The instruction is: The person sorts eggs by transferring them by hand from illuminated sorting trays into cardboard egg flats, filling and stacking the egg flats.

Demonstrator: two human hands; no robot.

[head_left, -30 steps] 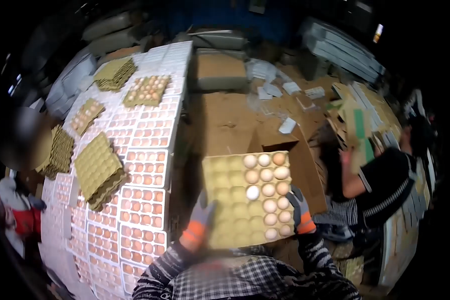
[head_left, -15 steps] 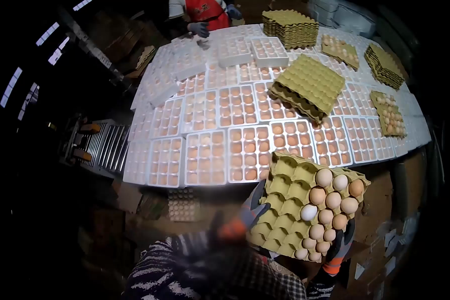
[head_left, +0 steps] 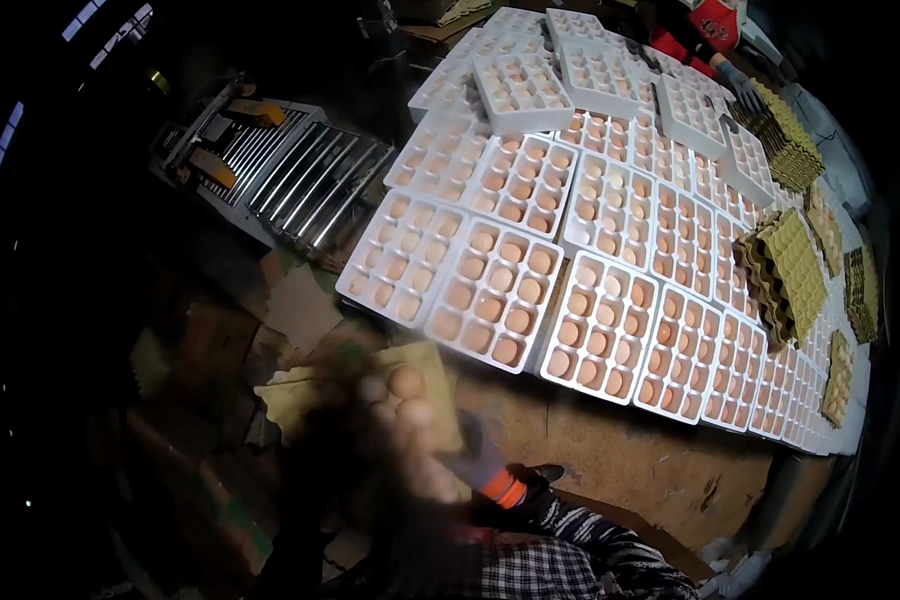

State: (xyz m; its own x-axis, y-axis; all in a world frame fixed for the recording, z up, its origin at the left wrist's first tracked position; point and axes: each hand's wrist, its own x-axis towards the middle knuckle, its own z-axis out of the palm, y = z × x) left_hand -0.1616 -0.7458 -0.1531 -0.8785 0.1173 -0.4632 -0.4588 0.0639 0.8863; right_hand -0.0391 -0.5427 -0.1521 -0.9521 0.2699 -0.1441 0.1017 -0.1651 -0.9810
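Low in front of me is a yellowish pulp egg tray [head_left: 440, 385], blurred and partly in shadow. Several brown and pale eggs [head_left: 407, 383] sit in it. My right hand [head_left: 478, 468], in a grey glove with an orange cuff, is closed on the tray's right edge. A dark shape covers the tray's left and lower part; my left hand cannot be made out there. Beyond the tray, white foam boxes [head_left: 495, 290] of eggs cover the table, the nearest ones apart from my hand.
A roller conveyor [head_left: 310, 185] stands to the left. On the table's right side is a stack of pulp trays [head_left: 792, 275]. A co-worker's gloved hand [head_left: 740, 88] touches another tray stack [head_left: 790, 140] at the back. Cardboard [head_left: 300, 305] lies on the floor.
My view has turned left, bringing the conveyor closer in. The egg tray has swung left and down into shadow, with my right hand still on it. My left hand is lost in the dark.
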